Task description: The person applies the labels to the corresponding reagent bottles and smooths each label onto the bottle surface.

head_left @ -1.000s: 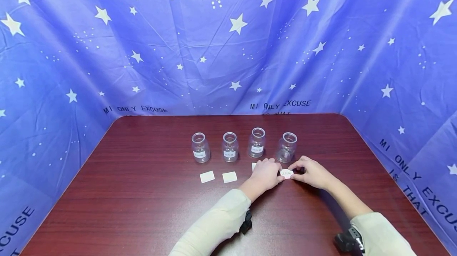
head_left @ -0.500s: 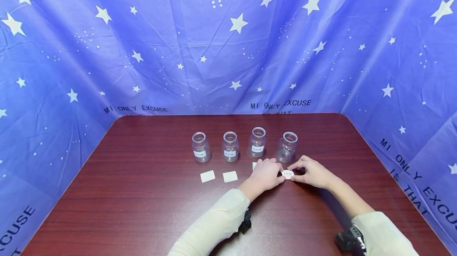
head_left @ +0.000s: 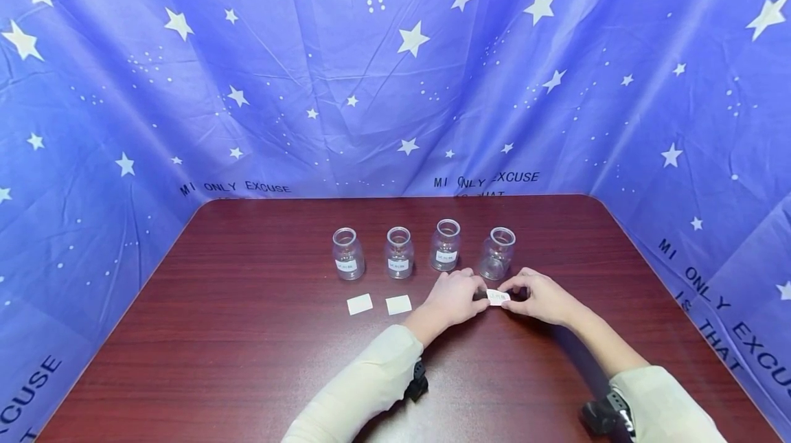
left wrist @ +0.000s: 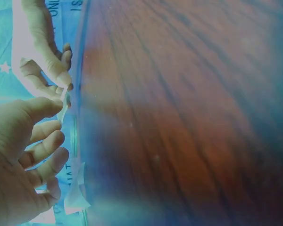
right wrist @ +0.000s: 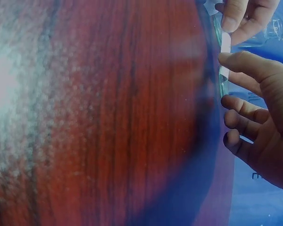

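A small white label point(head_left: 498, 297) with dark print is stretched between both hands, in front of the rightmost glass jar point(head_left: 497, 254). My left hand point(head_left: 454, 297) pinches its left end between thumb and forefinger. From the other side, my right hand point(head_left: 542, 299) pinches the right end. In the right wrist view the label point(right wrist: 225, 47) appears nearly edge-on, with the right thumb over it. The other right fingers point(right wrist: 239, 136) are loosely bent away from it. No label shows on the rightmost jar.
To the left stand three more glass jars, the left one point(head_left: 348, 254), the second point(head_left: 398, 254) and the third point(head_left: 445, 245), each with a printed label. Two blank white paper pieces, one here point(head_left: 360, 303) and one beside it point(head_left: 398, 305), lie on the dark red table point(head_left: 247, 360). A blue star-patterned curtain point(head_left: 346, 72) surrounds it.
The label has risen slightly and its far edge now tilts. My left hand has shifted a little left and up, covering the paper corner that showed behind it. My right hand has barely moved.
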A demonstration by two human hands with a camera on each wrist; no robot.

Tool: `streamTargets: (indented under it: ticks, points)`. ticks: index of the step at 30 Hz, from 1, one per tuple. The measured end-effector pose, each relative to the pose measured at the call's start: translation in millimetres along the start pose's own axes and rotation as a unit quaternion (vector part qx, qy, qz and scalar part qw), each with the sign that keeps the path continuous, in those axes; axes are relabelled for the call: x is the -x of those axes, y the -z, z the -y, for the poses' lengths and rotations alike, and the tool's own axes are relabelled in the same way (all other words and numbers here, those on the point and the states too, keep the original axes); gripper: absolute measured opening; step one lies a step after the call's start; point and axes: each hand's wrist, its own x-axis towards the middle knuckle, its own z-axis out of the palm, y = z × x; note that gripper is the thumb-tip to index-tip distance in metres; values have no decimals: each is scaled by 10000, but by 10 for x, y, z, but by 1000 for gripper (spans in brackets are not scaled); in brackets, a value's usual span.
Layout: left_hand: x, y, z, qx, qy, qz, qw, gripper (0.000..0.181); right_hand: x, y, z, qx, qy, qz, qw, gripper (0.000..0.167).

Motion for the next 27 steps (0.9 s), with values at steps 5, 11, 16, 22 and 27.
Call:
streamTargets:
  ticks: [5,11,16,22,27]
  points:
    - [27,-12,83,752,61,-105,9971,21,-14,2,28,-52,3,-155,9999,19]
    - [55,-2,140,1717,129,-69,9850,16,-31,11,75,-147,-248,-181,9994,19]
    - [64,4,168,1957,90,-56,9806,11,-53,0,116,-178,-260,-184,9993,21]
    - [82,-1,186,2078,6,-130,9781,9,-69,-12,138,-186,-230,-179,9994,20]
    - [94,0,183,2286,-5,-191,9733,8,-76,-14,161,-235,-227,-154,9993,19]
